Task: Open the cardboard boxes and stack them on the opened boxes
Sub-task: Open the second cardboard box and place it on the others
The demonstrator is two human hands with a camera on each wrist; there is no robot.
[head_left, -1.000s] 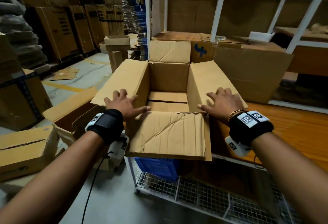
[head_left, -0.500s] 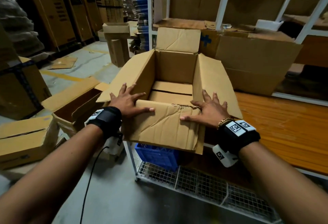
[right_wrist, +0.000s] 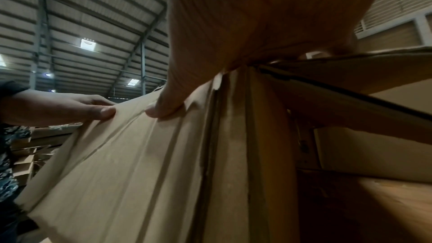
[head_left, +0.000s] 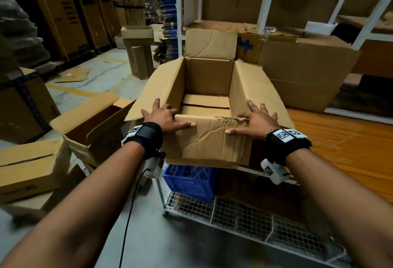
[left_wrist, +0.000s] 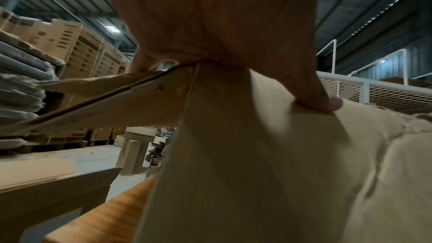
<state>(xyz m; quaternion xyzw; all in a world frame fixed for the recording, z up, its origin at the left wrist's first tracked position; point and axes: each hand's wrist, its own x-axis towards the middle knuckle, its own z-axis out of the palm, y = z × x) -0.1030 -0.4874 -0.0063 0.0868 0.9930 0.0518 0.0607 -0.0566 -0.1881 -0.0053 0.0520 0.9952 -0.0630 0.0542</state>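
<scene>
An open cardboard box sits at the near edge of the wooden table, its four flaps spread outward. My left hand presses on the near left corner, fingers spread over the left flap and thumb on the creased near flap. At the near right corner my right hand lies the same way. The left wrist view shows my thumb flat on the cardboard. From the right wrist both thumbs are seen pushing the flap. The near flap hangs down the box front.
Opened boxes and a taped shut box lie on the floor at left. A blue crate stands on the wire shelf under the table. A large box and a white rack stand behind.
The near flap has gone from lying flat outward to folded down the box front. Both hands slid to the near corners, thumbs now on that flap.
</scene>
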